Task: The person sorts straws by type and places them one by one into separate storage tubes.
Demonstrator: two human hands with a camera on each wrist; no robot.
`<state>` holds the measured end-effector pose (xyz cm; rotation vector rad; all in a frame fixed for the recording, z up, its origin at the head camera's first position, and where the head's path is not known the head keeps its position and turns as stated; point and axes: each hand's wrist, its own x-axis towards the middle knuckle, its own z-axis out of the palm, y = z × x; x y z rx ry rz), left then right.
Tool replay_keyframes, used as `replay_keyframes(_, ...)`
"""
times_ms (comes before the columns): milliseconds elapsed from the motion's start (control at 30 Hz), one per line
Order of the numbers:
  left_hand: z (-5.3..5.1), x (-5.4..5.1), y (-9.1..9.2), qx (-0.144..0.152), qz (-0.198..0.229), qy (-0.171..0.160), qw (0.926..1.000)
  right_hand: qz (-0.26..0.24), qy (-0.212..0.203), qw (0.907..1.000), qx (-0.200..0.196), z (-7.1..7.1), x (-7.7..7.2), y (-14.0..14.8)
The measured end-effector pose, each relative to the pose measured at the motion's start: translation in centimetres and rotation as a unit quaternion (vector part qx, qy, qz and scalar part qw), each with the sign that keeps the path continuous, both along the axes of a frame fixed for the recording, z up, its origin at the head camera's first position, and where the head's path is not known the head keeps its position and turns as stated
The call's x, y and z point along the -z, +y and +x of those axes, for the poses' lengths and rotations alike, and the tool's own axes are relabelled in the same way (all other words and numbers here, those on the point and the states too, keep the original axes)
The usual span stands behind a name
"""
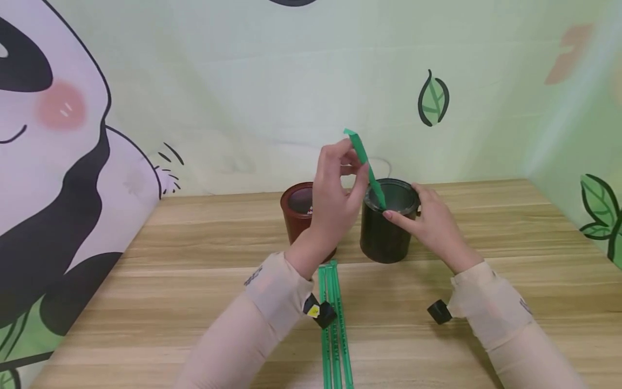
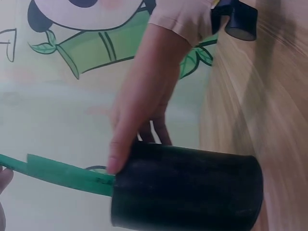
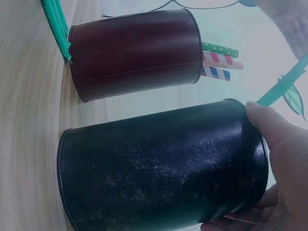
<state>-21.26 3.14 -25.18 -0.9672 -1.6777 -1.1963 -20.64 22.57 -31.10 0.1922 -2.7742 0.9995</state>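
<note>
While left grip (image 1: 338, 186) pinches green strip (image 1: 373, 181), dipped into black cup (image 1: 386, 237), right grip (image 1: 435, 221) clasping the cup

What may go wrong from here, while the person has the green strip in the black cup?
1. The green strip, held by the left hand, enters the black cup beside the thumb of the right hand, so it might snag there.
2. In the head view, the left hand partly covers the brown cup; if close, it may bump its patterned straws.
3. If lowered, the left arm might disturb the three green strips.
</note>
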Motion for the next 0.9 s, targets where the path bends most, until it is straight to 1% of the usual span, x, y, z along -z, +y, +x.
replay_keyframes(200,-0.1,1.1,0.5,-0.006,-0.038,-0.049,0.9981,-0.006,0.002,1.0000,-0.002,0.0,-0.1,-0.1)
replay_keyframes(333,-0.3,1.9,0.8,-0.016,-0.055,-0.059,0.9967,-0.010,0.005,0.9999,-0.003,0.0,-0.1,-0.1)
replay_keyframes(433,-0.4,2.4,1.1,-0.012,-0.072,-0.069,0.9950,-0.008,0.008,0.9999,-0.003,0.0,-0.1,0.0)
replay_keyframes(567,-0.5,3.2,1.5,-0.007,-0.109,-0.089,0.9900,-0.006,0.015,0.9999,-0.006,0.0,-0.2,0.0)
replay_keyframes(733,-0.6,4.2,1.9,-0.014,-0.146,-0.098,0.9844,-0.002,0.032,0.9994,-0.012,-0.1,0.0,0.1)
replay_keyframes(900,-0.6,4.5,2.1,-0.015,-0.176,-0.124,0.9765,-0.012,0.055,0.9982,-0.020,-0.3,0.3,0.2)
